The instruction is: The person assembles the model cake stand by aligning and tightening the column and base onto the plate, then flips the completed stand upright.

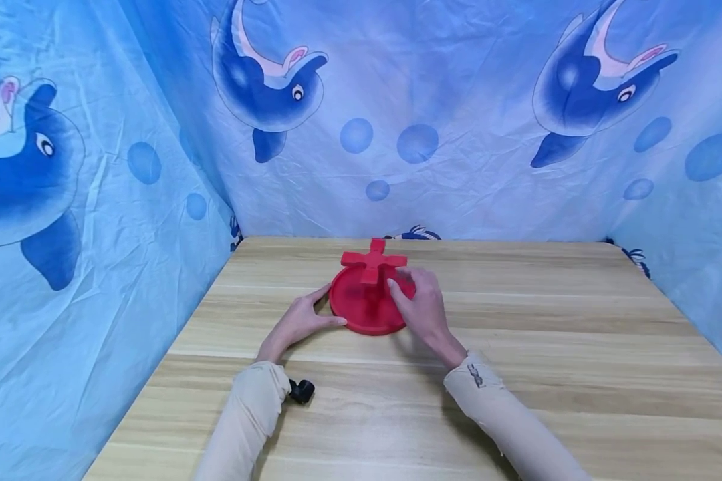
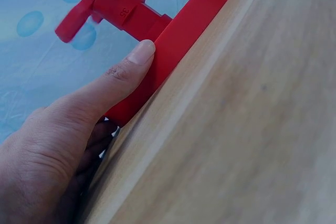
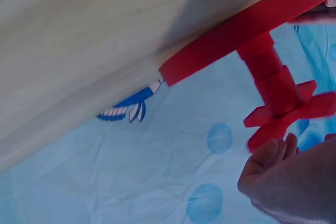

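While left grip (image 1: 302, 319) holds disc (image 1: 350, 302), right (image 1: 424, 307) flanks cross (image 1: 376, 259).

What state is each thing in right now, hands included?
Red base: flat on the table.
Red cross-shaped top: raised above the base on a stem.
Left hand: gripping the base.
Right hand: curled close to the cross-shaped top; contact unclear.
Backdrop: hanging, creased.
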`<action>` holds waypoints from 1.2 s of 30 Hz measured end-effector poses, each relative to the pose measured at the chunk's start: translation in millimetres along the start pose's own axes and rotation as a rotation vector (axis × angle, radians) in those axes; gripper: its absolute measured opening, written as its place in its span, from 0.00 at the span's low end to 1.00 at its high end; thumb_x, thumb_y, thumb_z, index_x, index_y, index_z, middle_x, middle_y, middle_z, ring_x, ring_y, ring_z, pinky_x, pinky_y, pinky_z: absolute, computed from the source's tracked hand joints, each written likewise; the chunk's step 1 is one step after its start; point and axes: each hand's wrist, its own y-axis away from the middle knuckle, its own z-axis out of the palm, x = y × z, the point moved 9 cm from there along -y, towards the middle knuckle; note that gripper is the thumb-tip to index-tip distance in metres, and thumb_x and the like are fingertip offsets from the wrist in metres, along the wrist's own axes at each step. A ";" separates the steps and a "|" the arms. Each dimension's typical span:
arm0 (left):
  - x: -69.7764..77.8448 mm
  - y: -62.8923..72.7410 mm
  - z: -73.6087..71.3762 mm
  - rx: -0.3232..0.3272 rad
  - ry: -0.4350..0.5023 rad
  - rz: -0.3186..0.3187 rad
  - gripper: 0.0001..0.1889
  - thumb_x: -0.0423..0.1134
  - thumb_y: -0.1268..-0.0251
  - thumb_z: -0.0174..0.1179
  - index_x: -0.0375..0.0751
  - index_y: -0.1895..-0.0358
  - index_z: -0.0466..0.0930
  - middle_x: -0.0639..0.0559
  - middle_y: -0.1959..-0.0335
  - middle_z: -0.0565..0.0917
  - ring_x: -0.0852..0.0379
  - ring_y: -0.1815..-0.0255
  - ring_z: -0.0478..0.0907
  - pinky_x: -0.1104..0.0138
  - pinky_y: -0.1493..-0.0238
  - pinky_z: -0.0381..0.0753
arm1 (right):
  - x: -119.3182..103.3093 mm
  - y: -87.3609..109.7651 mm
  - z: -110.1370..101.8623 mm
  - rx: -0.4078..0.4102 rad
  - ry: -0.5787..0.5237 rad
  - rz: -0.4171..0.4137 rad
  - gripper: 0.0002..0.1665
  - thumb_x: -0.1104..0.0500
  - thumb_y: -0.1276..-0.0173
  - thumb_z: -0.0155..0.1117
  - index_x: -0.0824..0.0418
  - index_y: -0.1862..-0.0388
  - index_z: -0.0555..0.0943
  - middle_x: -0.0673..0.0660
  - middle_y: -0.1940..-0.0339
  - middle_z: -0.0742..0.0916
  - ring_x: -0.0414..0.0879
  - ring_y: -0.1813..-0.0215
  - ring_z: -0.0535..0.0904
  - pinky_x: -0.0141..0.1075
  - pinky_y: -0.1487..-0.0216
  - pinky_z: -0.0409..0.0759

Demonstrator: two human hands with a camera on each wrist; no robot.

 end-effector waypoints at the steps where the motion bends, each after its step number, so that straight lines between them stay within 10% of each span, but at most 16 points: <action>1: 0.2 -0.5 0.2 0.000 0.000 0.000 0.56 0.67 0.48 0.76 0.50 0.18 0.61 0.41 0.24 0.70 0.43 0.28 0.67 0.45 0.33 0.73 | -0.6 -0.9 -2.3 0.024 0.017 -0.005 0.23 0.64 0.32 0.74 0.66 0.40 0.82 0.62 0.46 0.84 0.55 0.44 0.76 0.52 0.46 0.83; 29: -2.8 -1.8 -1.7 0.009 0.004 -0.007 0.56 0.67 0.49 0.76 0.50 0.18 0.62 0.41 0.24 0.69 0.42 0.26 0.66 0.45 0.32 0.72 | 1.7 -1.3 6.4 -0.069 -0.005 -0.031 0.25 0.63 0.33 0.75 0.68 0.38 0.81 0.62 0.45 0.83 0.54 0.41 0.76 0.50 0.47 0.84; 36: -1.4 -2.4 -0.9 0.000 -0.008 -0.007 0.56 0.67 0.49 0.76 0.50 0.18 0.61 0.43 0.23 0.68 0.42 0.25 0.65 0.45 0.32 0.72 | -1.6 -3.5 -3.4 0.031 0.067 -0.066 0.28 0.64 0.35 0.77 0.66 0.37 0.80 0.61 0.44 0.81 0.54 0.41 0.74 0.50 0.48 0.85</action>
